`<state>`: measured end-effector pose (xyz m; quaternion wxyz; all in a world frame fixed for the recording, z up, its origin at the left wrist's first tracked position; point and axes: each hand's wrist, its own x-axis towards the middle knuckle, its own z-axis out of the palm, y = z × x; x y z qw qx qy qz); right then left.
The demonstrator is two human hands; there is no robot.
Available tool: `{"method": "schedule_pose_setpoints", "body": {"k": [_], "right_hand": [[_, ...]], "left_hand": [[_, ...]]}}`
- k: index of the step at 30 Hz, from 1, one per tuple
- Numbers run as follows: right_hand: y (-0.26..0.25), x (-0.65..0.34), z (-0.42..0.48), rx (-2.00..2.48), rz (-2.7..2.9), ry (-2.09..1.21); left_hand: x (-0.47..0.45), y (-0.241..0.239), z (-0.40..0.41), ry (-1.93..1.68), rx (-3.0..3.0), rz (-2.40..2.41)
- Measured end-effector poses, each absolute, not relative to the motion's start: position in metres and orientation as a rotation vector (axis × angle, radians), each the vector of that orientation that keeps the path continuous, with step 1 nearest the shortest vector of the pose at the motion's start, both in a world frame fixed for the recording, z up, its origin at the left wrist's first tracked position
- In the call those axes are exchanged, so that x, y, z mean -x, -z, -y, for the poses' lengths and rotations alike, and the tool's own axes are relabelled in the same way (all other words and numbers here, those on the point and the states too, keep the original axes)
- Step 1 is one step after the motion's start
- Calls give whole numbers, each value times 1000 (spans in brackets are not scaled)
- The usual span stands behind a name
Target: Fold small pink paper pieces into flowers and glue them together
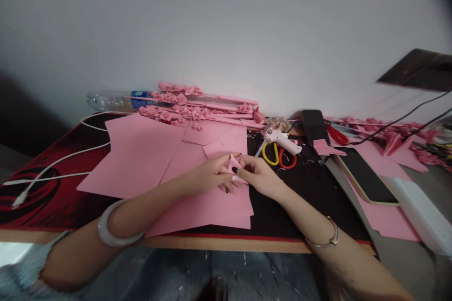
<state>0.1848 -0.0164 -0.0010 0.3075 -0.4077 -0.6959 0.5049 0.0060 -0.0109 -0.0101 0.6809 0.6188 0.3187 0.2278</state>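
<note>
Small folded paper pinched by two hands above pink sheets

The small folded paper sits at the fingertips, over the right part of the pink sheets on the table. The grip is closed on it from both sides: the left hand steadies it, while the right hand sets a thumb on its face, probably to keep a fold flat. Fingers hide its lower part. Using both hands likely suits so slight a piece, which could spring open if let go.

The pink sheets overlap beneath, perhaps kept there to be within easy reach. Left of them spreads a large sheet, with a white cable trailing beyond it. Behind, paper flower stems lie lengthwise along the wall, likely to stay out of the working space, with a plastic bottle on its side next to them.

Just beyond the right hand, a glue gun and scissors crowd together and could hamper a forward reach. Farther right, a phone lies beside a white box.
</note>
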Motion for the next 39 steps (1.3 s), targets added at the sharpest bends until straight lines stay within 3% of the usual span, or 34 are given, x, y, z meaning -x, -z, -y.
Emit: {"method": "schedule_pose_setpoints", "body": {"k": [34,39], "right_hand": [[3,-193,11,1177,2012,-1137],[3,-192,13,1138,1973,-1281]], "left_hand": [[0,-4,1,-525,-1385,-859],[3,2,6,-436,-1428,-742]]}}
